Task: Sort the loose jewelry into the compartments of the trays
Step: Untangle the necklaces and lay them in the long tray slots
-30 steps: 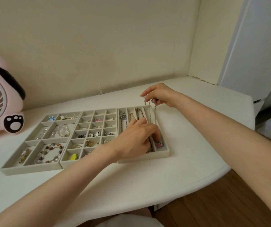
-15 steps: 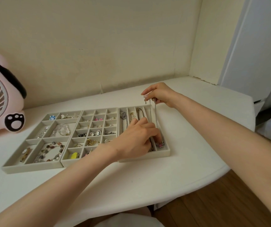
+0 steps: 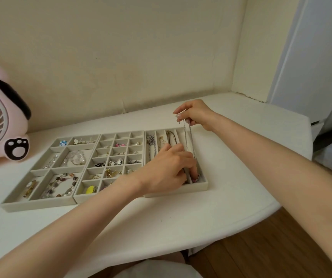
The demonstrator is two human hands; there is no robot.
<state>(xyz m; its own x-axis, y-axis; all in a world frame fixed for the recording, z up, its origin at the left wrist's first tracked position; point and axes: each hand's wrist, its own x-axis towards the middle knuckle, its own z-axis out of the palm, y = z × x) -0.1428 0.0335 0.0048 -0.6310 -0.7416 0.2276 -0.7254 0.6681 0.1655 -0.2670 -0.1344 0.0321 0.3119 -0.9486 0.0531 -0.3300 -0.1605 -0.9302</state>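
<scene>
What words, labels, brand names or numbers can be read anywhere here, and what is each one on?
None: no word, brand name or number can be read in this view.
The only sign is a paw print, a picture without lettering, on the pink fan.
The trays show no labels.

The three trays (image 3: pixel 38 206) were a pale grey-beige, set on a white table (image 3: pixel 161 227). A silver chain (image 3: pixel 191 137) ended in what looked like a pink pendant (image 3: pixel 195 179). Near the table's left edge stood a pink fan (image 3: pixel 14 109) with a black band and a black, pink-padded paw print (image 3: pixel 16 149). One compartment held a blue stone (image 3: pixel 63 143), another a yellow piece (image 3: pixel 90 190).
</scene>
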